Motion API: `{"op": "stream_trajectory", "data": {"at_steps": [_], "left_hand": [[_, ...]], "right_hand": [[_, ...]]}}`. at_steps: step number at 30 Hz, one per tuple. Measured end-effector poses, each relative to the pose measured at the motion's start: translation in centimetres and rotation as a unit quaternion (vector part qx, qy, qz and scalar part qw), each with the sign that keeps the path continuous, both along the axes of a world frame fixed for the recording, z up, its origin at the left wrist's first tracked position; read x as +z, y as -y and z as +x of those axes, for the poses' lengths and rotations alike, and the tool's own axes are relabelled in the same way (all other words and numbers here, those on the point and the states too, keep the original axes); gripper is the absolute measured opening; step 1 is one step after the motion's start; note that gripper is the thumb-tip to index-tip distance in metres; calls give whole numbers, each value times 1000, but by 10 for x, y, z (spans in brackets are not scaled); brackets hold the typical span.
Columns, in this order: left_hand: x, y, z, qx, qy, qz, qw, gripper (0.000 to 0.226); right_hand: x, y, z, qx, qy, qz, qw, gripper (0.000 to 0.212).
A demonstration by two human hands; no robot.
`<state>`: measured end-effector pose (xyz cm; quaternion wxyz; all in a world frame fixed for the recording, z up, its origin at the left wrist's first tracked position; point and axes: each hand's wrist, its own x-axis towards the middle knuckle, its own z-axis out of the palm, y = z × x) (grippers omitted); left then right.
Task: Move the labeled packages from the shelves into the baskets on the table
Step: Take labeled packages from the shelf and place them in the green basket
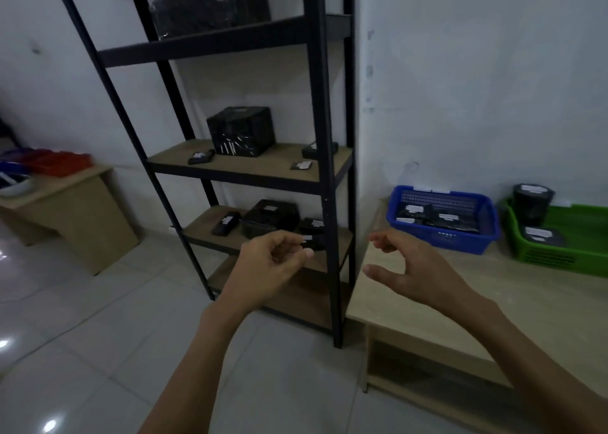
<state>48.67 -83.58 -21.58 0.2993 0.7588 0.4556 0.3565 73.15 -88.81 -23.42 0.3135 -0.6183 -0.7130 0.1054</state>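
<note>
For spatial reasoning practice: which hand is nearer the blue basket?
Right. The right hand hovers over the table, left of the blue basket; the left hand is farther left, before the shelves.

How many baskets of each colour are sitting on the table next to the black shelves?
blue basket: 1
green basket: 1
Total: 2 baskets on the table, both with black packages inside.
</note>
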Motion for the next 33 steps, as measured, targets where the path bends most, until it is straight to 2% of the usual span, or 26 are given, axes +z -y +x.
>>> {"op": "stream_trajectory", "data": {"at_steps": [8, 14, 20, 28, 33], "left_hand": [[3, -122, -82, 41, -33, -5, 999, 23], [-5, -220, -130, 59, -41, -7, 997, 22], [-29, -325, -177, 19, -35, -29, 999, 28], [-33, -457, -237, -28, -46, -20, 998, 11], [-54, -529, -252, -61, -75, -13, 995, 17]], "right_hand": [[0, -154, -82, 31, -45, -24, 998, 51], [-6, -250, -138, 55, -45, -30, 997, 49], [-16, -344, -187, 33, -34, -43, 998, 48], [-17, -450, -253, -7, -62, -63, 996, 44], [-29, -515, -273, -6, -54, -76, 996, 45]]}}
